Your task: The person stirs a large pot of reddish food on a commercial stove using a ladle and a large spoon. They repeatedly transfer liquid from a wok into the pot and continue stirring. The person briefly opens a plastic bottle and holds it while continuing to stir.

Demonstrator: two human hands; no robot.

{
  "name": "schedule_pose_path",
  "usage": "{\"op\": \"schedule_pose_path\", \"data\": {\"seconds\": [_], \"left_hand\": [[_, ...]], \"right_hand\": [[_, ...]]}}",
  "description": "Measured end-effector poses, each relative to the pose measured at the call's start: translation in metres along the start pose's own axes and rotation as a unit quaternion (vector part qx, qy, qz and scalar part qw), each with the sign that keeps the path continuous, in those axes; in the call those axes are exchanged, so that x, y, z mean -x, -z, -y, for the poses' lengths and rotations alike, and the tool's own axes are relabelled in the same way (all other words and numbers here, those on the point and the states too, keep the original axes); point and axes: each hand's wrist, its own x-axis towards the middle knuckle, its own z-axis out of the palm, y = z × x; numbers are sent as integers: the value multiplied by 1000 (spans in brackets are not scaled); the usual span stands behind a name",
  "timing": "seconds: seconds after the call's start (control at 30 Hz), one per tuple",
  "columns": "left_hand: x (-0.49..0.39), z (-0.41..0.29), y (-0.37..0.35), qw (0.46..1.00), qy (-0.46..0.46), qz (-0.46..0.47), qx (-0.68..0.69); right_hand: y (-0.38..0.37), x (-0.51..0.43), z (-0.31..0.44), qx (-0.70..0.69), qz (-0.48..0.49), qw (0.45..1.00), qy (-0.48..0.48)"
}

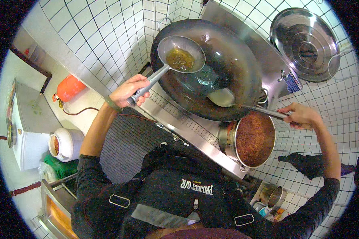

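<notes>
My left hand (134, 91) is wrapped around the grey handle of a large metal ladle (179, 55). Yellowish liquid (182, 59) lies in the ladle's bowl, which is above the left part of a big dark wok (242, 59). In my right hand (302, 116) is the long handle of a wok spatula (223, 98). Its broad blade rests inside the wok at the near right. Around the blade, the wok's bottom is shiny and looks wet or oily.
A steel pot (227, 137) of reddish-brown grainy food stands right of the wok on the stainless-steel stove (182, 118). A round metal lid (305, 44) leans against the tiled wall. An orange gas cylinder (69, 88) with a hose and a white tub (68, 146) are at left.
</notes>
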Motion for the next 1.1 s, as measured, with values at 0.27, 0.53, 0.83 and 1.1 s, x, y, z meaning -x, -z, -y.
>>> {"op": "schedule_pose_path", "data": {"seconds": [0.27, 0.53, 0.83, 1.1], "left_hand": [[16, 4, 1, 1000, -1, -7, 30], [21, 13, 10, 999, 21, -9, 38], [8, 10, 1, 1000, -1, -23, -8], [-33, -3, -16, 1000, 13, 10, 8]], "right_hand": [[-92, -136, -9, -69, -84, 975, 193], [-140, -222, 38, -200, -218, 933, 203], [-65, -194, 17, -163, -268, 914, 257], [8, -60, 14, 4, -303, 914, 270]]}}
